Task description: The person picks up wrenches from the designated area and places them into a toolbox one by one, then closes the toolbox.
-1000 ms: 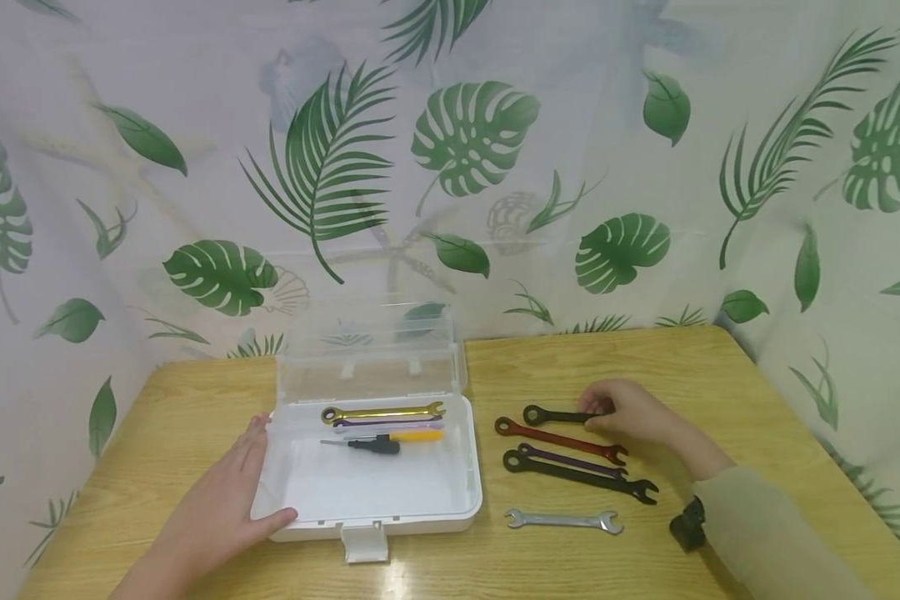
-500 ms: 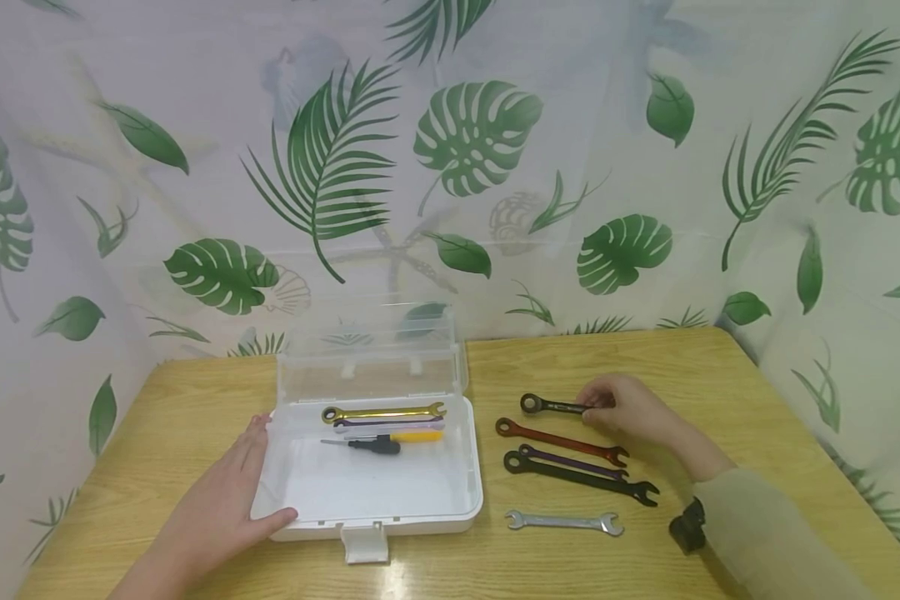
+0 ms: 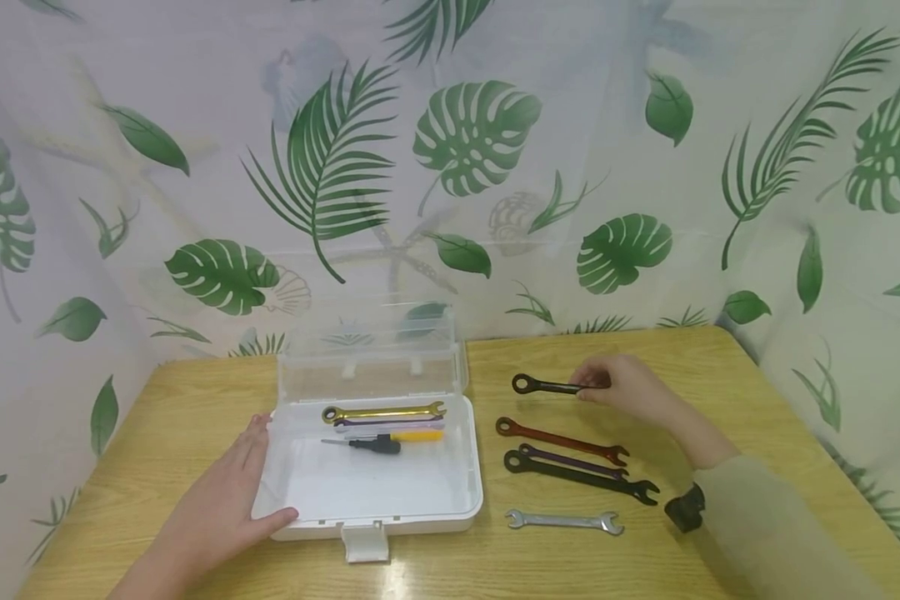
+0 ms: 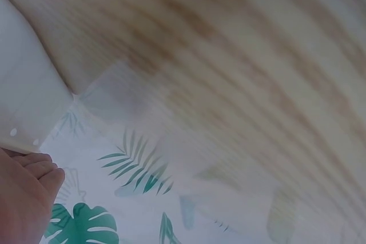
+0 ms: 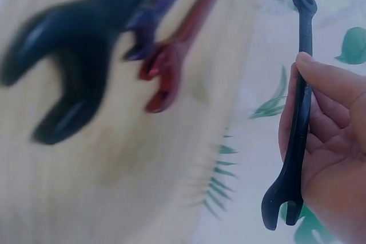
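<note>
My right hand (image 3: 622, 385) pinches a black combination wrench (image 5: 302, 107) between thumb and fingers, above the table's back right part. Its ring end points left in the head view. My left hand (image 3: 221, 500) rests against the left side of a white plastic box (image 3: 375, 527), thumb over the front rim, fingers straight. The box's clear lid (image 3: 375, 371) stands raised. Inside lie a gold wrench (image 3: 382, 412), a purple wrench (image 3: 390, 423), a yellow-handled screwdriver (image 3: 416, 436) and a black-handled screwdriver (image 3: 375, 447).
Right of the box on the wooden table (image 3: 555, 571) lie a red wrench (image 3: 562, 442), a thin purple wrench (image 3: 570, 461), a large black wrench (image 3: 581, 477) and a silver open-end wrench (image 3: 562, 521). A leaf-patterned cloth (image 3: 480, 275) hangs behind the table.
My right hand has lifted the black combination wrench and moved it back, away from the red wrench. The left hand and the box have stayed in place.
</note>
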A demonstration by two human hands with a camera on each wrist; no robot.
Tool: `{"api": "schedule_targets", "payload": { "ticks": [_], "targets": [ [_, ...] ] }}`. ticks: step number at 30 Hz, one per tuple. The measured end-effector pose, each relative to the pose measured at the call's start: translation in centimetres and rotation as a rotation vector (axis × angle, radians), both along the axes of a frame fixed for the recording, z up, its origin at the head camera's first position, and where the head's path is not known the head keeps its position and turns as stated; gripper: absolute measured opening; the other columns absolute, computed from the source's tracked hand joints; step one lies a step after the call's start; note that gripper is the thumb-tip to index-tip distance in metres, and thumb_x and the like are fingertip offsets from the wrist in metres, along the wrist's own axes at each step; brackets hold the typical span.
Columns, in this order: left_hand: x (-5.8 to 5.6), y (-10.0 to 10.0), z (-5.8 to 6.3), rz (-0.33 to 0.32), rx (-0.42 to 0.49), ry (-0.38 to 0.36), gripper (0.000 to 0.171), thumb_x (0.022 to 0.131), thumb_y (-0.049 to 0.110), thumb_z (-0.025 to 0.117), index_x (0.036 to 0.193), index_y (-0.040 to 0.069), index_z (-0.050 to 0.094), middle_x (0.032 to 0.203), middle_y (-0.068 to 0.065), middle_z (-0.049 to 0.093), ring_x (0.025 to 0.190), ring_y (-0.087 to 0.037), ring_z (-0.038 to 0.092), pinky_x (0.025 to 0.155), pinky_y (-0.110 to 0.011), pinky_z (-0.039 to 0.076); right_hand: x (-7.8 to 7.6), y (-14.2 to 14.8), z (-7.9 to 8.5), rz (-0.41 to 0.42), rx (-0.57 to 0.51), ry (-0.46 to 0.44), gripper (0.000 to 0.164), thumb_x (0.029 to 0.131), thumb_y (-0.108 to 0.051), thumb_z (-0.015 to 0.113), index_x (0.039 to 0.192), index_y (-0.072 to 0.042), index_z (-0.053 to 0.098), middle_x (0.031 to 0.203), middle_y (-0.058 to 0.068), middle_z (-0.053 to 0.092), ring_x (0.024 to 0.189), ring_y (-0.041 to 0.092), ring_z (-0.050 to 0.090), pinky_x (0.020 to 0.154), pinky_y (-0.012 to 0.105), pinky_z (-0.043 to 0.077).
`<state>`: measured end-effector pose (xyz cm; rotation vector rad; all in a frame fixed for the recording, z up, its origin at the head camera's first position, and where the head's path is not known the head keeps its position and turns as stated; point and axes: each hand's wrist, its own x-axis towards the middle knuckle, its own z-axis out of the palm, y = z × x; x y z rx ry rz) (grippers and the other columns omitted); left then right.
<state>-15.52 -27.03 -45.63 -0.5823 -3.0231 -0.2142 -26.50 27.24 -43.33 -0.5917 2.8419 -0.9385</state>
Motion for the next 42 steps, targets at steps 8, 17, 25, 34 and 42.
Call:
{"api": "schedule_targets", "payload": {
  "ticks": [8, 17, 25, 34, 42],
  "targets": [
    [-0.1, -0.1, 0.2, -0.017, -0.020, 0.019, 0.120, 0.089, 0.071, 0.070, 0.159, -0.017, 0.027, 0.170, -0.033, 0.027, 0.156, -0.051, 0.034, 0.124, -0.063, 0.038, -0.1, -1.2, 1.5, 0.006, 0.009, 0.023, 0.009, 0.096, -0.005, 0.075, 0.105, -0.003, 0.076, 0.096, 0.007, 0.077, 0.087, 0.014, 0.069, 0.074, 0.024, 0.058],
    [-0.1, 0.0, 0.4, -0.017, -0.073, 0.026, 0.120, 0.088, 0.074, 0.069, 0.157, -0.018, 0.031, 0.171, -0.032, 0.028, 0.157, -0.050, 0.032, 0.126, -0.062, 0.037, 0.4, -2.5, 2.6, 0.029, 0.002, 0.061, 0.009, 0.095, -0.004, 0.077, 0.103, -0.005, 0.077, 0.096, 0.006, 0.079, 0.087, 0.014, 0.072, 0.074, 0.025, 0.059],
    [0.0, 0.0, 0.7, -0.012, -0.098, 0.038, 0.122, 0.087, 0.076, 0.067, 0.159, -0.016, 0.030, 0.171, -0.031, 0.028, 0.158, -0.048, 0.032, 0.125, -0.060, 0.038, 0.7, -3.9, 3.4, 0.050, -0.021, 0.077, 0.009, 0.094, -0.002, 0.077, 0.104, -0.004, 0.077, 0.097, 0.007, 0.078, 0.087, 0.015, 0.072, 0.073, 0.023, 0.058],
    [0.2, -0.1, 0.2, -0.005, -0.080, 0.034, 0.121, 0.088, 0.075, 0.066, 0.159, -0.017, 0.029, 0.172, -0.031, 0.025, 0.158, -0.049, 0.031, 0.135, -0.049, 0.019, 0.9, -6.0, 4.6, 0.065, -0.034, 0.091, 0.010, 0.095, -0.006, 0.077, 0.105, -0.005, 0.077, 0.099, 0.007, 0.078, 0.089, 0.016, 0.071, 0.077, 0.026, 0.059],
    [0.1, -0.1, 0.0, -0.013, -0.063, 0.040, 0.121, 0.090, 0.075, 0.065, 0.160, -0.016, 0.027, 0.173, -0.030, 0.023, 0.159, -0.048, 0.030, 0.136, -0.044, 0.014, 0.3, -8.2, 4.6, 0.099, -0.075, 0.072, 0.009, 0.095, -0.004, 0.077, 0.104, -0.004, 0.078, 0.101, 0.009, 0.078, 0.091, 0.017, 0.072, 0.081, 0.030, 0.060]
  ]
}}
